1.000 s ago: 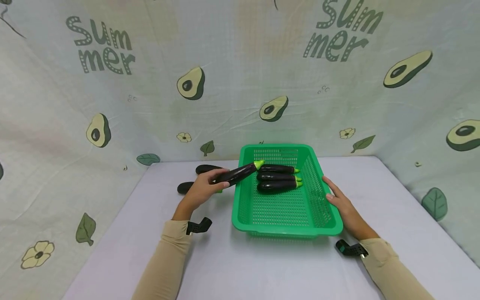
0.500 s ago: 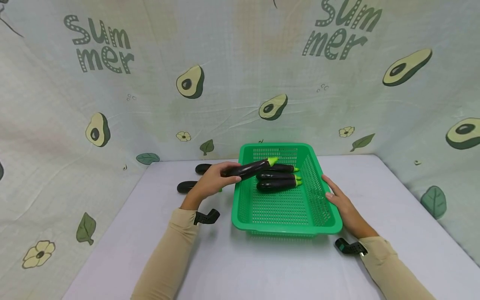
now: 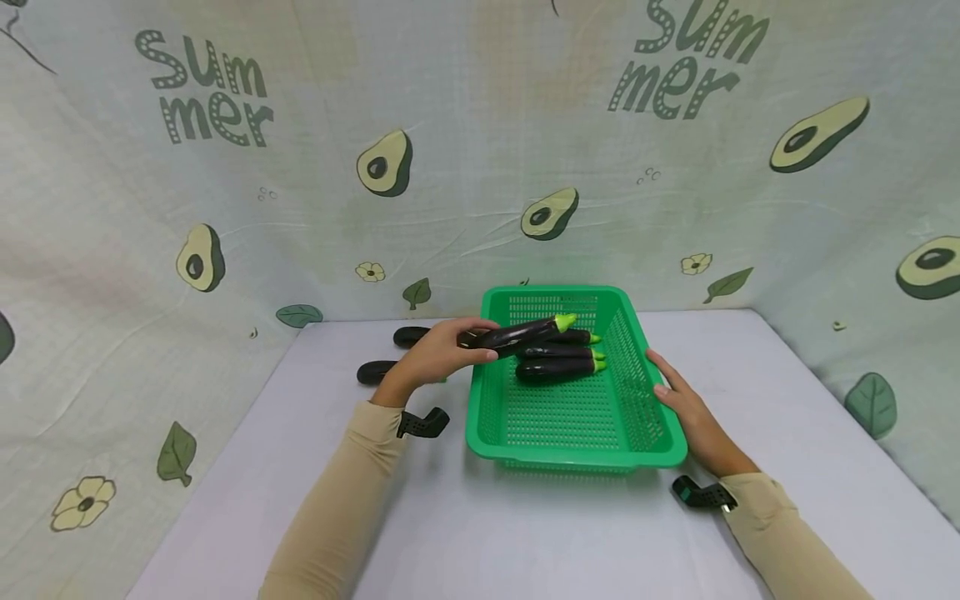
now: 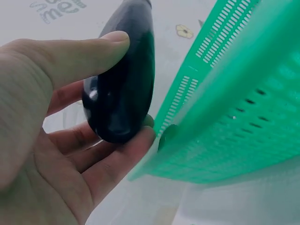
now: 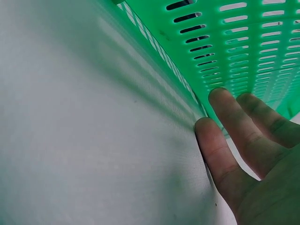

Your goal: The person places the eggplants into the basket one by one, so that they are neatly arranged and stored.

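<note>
My left hand (image 3: 441, 354) holds an eggplant (image 3: 525, 334) with a dark glossy body and a bright green stem. The eggplant is tilted, stem end over the green plastic basket (image 3: 570, 457). In the left wrist view, the thumb lies across the eggplant (image 4: 123, 89) and the fingers are behind and under its rounded end. Inside the basket, several eggplants lie side by side, such as the front eggplant (image 3: 555, 369); the held one partly covers the rear one. My right hand (image 3: 693, 417) touches the basket's right side, its fairly straight fingers (image 5: 217, 147) against the outer wall.
Two more eggplants lie on the white table left of the basket: a rear eggplant (image 3: 408, 336) and a nearer eggplant (image 3: 375, 372), both partly hidden by my left hand. A cloth backdrop (image 3: 465, 125) printed with avocados hangs behind the table (image 3: 525, 533).
My left hand has moved right with the eggplant, from the basket's left rim to farther over the basket. The right hand and basket stay in place.
</note>
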The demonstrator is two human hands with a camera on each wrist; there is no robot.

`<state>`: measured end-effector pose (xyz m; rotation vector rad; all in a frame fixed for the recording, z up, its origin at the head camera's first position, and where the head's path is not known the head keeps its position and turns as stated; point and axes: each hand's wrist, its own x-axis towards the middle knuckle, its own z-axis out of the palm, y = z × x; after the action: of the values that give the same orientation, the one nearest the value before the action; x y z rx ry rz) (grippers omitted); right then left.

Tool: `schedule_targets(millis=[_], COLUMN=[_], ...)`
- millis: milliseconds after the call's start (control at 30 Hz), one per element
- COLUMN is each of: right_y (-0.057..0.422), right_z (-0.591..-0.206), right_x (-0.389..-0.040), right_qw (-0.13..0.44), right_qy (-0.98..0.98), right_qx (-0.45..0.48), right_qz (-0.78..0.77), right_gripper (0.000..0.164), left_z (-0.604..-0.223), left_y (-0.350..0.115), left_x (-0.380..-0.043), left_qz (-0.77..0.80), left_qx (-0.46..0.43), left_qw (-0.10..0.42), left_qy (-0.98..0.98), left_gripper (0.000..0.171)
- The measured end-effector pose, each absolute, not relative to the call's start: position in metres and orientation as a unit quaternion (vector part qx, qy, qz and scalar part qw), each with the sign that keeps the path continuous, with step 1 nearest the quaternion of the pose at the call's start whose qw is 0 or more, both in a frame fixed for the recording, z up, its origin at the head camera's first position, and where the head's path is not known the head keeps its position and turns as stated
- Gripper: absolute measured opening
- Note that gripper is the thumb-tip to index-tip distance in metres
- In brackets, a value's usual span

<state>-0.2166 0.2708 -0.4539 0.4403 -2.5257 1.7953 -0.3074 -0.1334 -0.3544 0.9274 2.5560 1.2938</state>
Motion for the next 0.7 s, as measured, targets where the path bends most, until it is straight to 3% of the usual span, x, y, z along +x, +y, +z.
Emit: schedule_targets(millis=[700], right_y=[0.271], right_z=[-0.452], right_x=[-0.217], right_qw=[0.003], right_qy=[-0.808], right_qx=[0.134], right_qz=[0.574], right_gripper=[0.058], left_z=[-0.344], left_y=[-0.099], left_x=[-0.318], left_qz=[0.377], left_qx=[0.323], left_qw=[0.1], left_qy=[0.862], left_gripper=[0.046])
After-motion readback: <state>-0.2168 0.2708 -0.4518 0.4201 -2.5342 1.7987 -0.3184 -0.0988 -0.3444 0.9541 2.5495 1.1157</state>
